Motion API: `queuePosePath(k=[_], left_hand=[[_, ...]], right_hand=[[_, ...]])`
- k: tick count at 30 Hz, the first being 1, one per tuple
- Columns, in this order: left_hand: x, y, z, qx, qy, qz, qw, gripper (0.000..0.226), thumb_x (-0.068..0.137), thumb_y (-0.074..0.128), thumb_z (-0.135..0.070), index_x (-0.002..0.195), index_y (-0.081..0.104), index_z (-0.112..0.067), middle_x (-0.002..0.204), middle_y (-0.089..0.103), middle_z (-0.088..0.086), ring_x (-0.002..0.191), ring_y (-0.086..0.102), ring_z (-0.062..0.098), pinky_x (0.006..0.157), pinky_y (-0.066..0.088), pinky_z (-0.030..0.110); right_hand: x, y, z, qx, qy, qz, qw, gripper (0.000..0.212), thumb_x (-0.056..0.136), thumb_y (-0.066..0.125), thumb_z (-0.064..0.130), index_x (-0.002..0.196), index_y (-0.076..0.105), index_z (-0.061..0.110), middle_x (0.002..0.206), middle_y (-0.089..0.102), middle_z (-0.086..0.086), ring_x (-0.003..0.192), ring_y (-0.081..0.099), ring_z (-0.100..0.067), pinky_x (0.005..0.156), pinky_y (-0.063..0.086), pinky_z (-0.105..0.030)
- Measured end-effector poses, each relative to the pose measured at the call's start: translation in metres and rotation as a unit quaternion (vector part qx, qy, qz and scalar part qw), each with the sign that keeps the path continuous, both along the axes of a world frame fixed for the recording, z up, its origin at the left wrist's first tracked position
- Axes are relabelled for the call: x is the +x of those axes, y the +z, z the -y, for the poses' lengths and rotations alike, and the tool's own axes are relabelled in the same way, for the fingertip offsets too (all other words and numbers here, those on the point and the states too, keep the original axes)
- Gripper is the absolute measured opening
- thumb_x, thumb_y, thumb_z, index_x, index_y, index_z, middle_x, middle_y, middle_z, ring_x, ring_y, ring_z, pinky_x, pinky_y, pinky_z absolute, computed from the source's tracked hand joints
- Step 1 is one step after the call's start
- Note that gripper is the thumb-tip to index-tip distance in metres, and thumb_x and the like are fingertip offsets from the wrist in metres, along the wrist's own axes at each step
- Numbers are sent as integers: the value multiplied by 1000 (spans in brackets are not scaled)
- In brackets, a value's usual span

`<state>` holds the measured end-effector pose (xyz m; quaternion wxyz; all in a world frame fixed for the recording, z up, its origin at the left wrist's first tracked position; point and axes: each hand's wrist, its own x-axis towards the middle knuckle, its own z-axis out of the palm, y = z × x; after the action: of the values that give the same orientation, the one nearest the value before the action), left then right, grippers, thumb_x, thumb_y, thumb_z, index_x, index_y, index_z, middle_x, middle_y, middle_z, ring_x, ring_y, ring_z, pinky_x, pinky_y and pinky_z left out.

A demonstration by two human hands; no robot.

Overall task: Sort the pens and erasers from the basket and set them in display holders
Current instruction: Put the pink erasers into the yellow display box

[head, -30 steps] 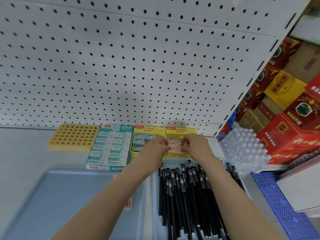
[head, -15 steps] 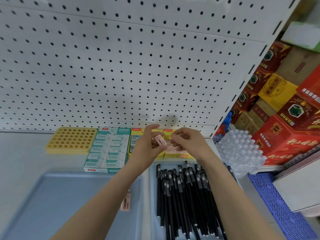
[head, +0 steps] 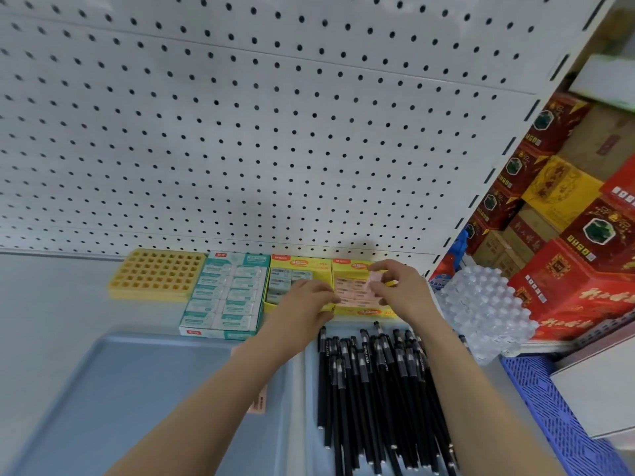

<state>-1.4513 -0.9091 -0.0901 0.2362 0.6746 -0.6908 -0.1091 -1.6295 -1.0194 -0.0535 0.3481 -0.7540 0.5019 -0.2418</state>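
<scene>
Between fingers [head: 383,266] of right hand [head: 400,293] — pink eraser [head: 374,282], pinched by thumb and fingertips, tilted, just above rows laid in yellow display box [head: 350,266]. Just left of those fingers: left hand [head: 304,302], knuckles up, fingers curled down at box edge; cannot tell whether holding anything. Nearer than both sets of fingers: black pens [head: 371,389] heaped in basket [head: 120,389], one loose eraser [head: 260,401] lying there. Risk, as judged — eraser set down askew or snagging a neighbour, rows pushed out of line; cause, tight fit and left fingers crowding the slot.
</scene>
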Motion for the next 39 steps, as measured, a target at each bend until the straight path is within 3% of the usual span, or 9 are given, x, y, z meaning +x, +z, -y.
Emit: queuePosePath(k=[2,7,11,15,19,24,28,31,39], left_hand=[[-2,-3,2,5,-9,37,999,36,98,53,-23,134,56,-25,138,49,-7,128,38,20,108,30,29],[-4,-6,2,-20,-5,67,998,38,100,50,-21,137,54,-26,138,48,-6,126,37,22,106,29,29],[-3,-9,3,-30,-3,43,999,34,97,54,-20,130,61,-25,131,53,-1,122,42,25,104,34,33],[-2,-12,5,-46,8,24,999,28,95,57,-20,120,68,-23,119,61,0,111,49,26,97,39,34],[-1,-14,7,-57,11,20,998,25,94,59,-20,116,70,-24,115,65,-1,107,52,25,95,40,34],[1,-14,7,-59,9,11,998,26,94,60,-21,117,70,-25,113,66,-2,105,52,24,94,41,35],[4,-9,1,-39,-3,12,999,34,95,58,-22,128,63,-26,126,60,0,119,48,25,105,34,34],[14,2,-21,-58,45,-18,997,37,94,60,-25,131,59,-28,133,57,-2,126,46,19,108,31,32],[49,2,-109,-97,166,-107,976,24,84,70,-9,108,69,-16,105,64,3,94,61,20,86,52,36]], right_hand=[[2,-6,4,-11,-2,-10,1000,13,87,66,17,97,66,26,84,70,3,74,67,-13,67,56,-32],[22,-23,4,103,-51,95,989,11,84,70,9,92,65,14,86,71,-12,75,73,-24,74,61,-42],[31,-25,4,36,-21,-6,999,17,81,72,13,97,67,18,87,67,1,80,66,-16,70,56,-29],[32,-24,6,-65,16,-116,991,23,81,72,17,104,73,17,97,70,1,90,64,-17,83,52,-34],[40,-31,7,-111,32,-149,982,17,85,70,20,101,73,15,99,72,-2,90,64,-18,79,48,-27],[49,-35,6,-134,28,-162,977,16,87,69,23,100,72,15,105,66,-4,92,62,-22,86,48,-36],[46,-30,3,-152,31,-183,971,18,90,64,23,105,71,18,108,64,-4,92,61,-21,79,45,-29],[42,-18,-11,-164,27,-150,975,20,93,61,22,111,70,20,107,66,-3,92,63,-20,80,45,-29],[56,-2,-99,-155,117,-36,980,14,89,65,17,98,75,20,96,72,5,79,60,-10,83,47,-28]])
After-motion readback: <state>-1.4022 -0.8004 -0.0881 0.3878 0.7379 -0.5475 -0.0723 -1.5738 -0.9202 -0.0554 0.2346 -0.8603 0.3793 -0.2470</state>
